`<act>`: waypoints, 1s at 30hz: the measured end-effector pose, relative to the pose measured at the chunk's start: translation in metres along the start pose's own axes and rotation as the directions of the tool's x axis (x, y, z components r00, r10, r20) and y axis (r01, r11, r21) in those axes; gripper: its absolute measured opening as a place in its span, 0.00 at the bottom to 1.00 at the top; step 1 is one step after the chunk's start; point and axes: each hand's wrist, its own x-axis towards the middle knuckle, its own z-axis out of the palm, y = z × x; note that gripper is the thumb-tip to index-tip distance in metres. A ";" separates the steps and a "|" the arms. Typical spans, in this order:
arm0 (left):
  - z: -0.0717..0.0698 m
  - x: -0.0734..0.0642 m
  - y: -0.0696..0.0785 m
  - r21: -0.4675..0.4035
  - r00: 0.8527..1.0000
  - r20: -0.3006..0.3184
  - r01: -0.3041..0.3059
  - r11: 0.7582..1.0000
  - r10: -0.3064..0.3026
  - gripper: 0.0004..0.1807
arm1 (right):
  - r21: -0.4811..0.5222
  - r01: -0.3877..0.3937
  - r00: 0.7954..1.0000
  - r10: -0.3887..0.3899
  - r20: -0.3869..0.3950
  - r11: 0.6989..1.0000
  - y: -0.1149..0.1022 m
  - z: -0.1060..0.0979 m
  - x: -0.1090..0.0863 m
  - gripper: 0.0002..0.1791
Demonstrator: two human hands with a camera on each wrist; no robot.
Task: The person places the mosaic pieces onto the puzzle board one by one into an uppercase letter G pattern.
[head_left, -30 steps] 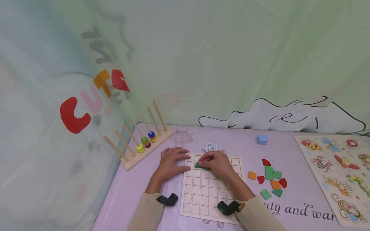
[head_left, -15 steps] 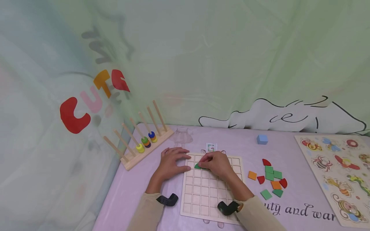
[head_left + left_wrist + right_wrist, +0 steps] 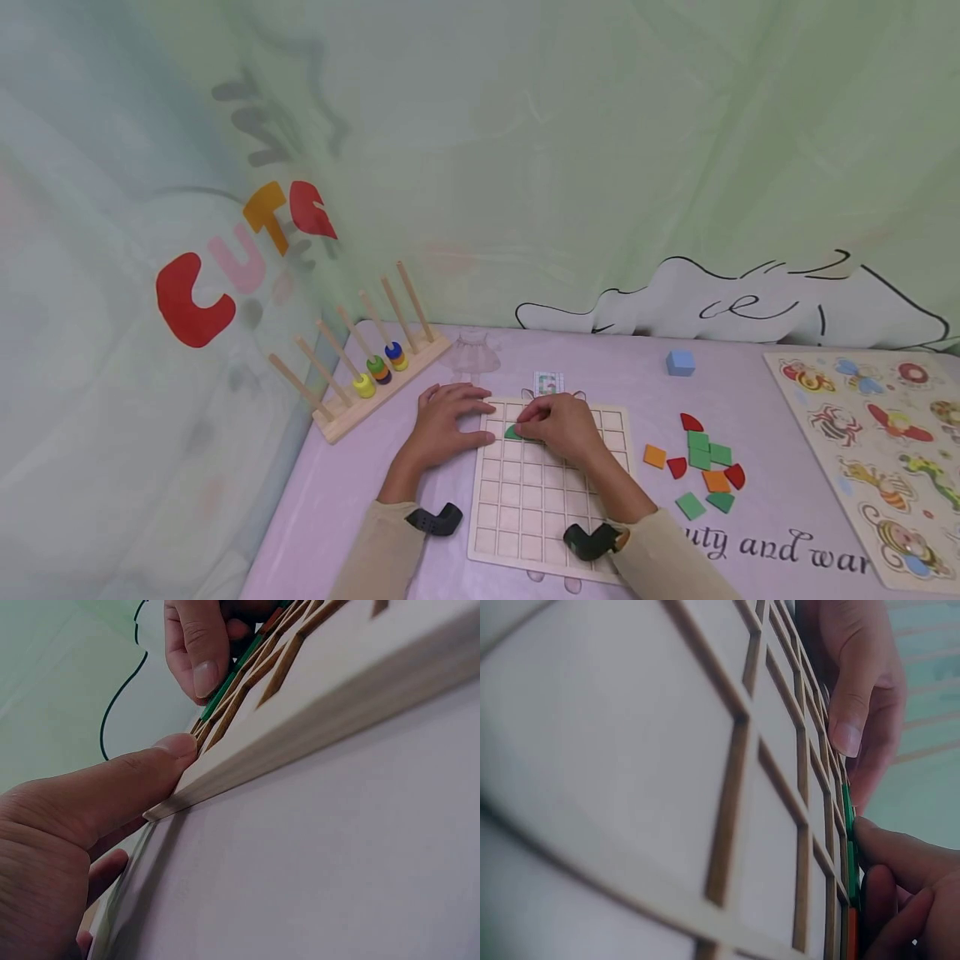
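Observation:
A wooden grid board (image 3: 508, 517) lies in front of me. My left hand (image 3: 447, 422) rests at its upper left corner, fingers spread, the thumb on the rim. Over the upper rows, my right hand (image 3: 564, 427) has its thumb and fingers together on a green rounded-corner tile (image 3: 512, 432), which sits in the grid and is partly covered by the fingers. Edge-on in the right wrist view, green pieces (image 3: 853, 874) and an orange piece (image 3: 851, 930) line up along the board under that hand.
A small pattern card (image 3: 549, 382) lies beyond the board. Loose green, red and orange tiles (image 3: 699, 458) are scattered to the right. Farther right are a blue block (image 3: 680, 362) and an insect puzzle board (image 3: 847, 442). A peg rack with rings (image 3: 405, 371) stands at the left, near the curtain.
The green tile under my right fingers has shifted very slightly to the left. Both hands stay almost in the same place.

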 end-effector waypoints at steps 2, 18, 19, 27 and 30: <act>0.000 0.000 0.000 0.003 1.000 -0.006 -0.004 1.000 0.004 0.22 | 0.005 -0.004 1.000 0.004 0.004 1.000 0.000 0.001 0.000 0.05; 0.000 -0.001 0.000 0.003 1.000 0.003 0.007 1.000 -0.007 0.22 | 0.009 -0.011 1.000 0.011 0.010 1.000 -0.002 -0.001 -0.002 0.05; 0.000 -0.001 0.000 0.003 1.000 0.002 0.008 1.000 -0.008 0.22 | 0.009 -0.013 1.000 0.013 0.010 1.000 -0.002 -0.001 -0.002 0.05; 0.000 -0.001 0.000 0.015 1.000 -0.012 -0.003 1.000 0.003 0.22 | 0.063 0.003 0.999 -0.006 0.047 0.998 0.000 -0.008 -0.004 0.04; 0.000 -0.001 0.000 0.017 1.000 -0.021 -0.012 1.000 0.013 0.22 | 0.112 0.018 0.997 -0.026 0.078 0.994 0.004 -0.016 -0.007 0.06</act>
